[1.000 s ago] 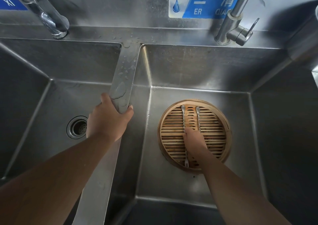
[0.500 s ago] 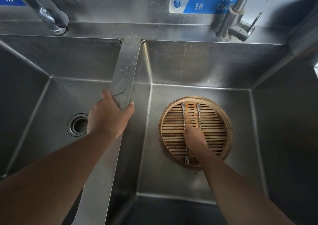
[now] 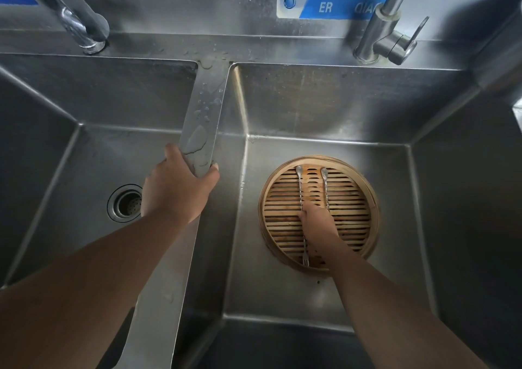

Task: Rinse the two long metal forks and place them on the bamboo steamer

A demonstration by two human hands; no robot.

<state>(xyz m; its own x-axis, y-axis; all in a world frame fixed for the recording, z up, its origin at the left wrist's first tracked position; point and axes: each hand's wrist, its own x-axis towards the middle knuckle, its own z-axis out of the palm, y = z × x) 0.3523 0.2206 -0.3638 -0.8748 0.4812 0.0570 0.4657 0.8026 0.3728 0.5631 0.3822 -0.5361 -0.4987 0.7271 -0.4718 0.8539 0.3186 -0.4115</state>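
A round bamboo steamer (image 3: 360, 199) sits on the floor of the right sink basin. Two long metal forks lie side by side on its slats, handles pointing away from me. The left fork (image 3: 300, 187) shows its tines near the steamer's front rim. The right fork (image 3: 325, 187) has its lower half hidden under my hand. My right hand (image 3: 317, 223) rests on the middle of both forks, fingers curled over them. My left hand (image 3: 175, 185) grips the wet steel divider (image 3: 203, 108) between the two basins.
The left basin has a round drain strainer (image 3: 125, 203). A tap (image 3: 70, 15) stands at the back left and another tap (image 3: 387, 32) at the back right, above the right basin. Blue signs hang on the steel back wall.
Both hands and the forks stay where they were. Only the view has shifted slightly upward in the frame.
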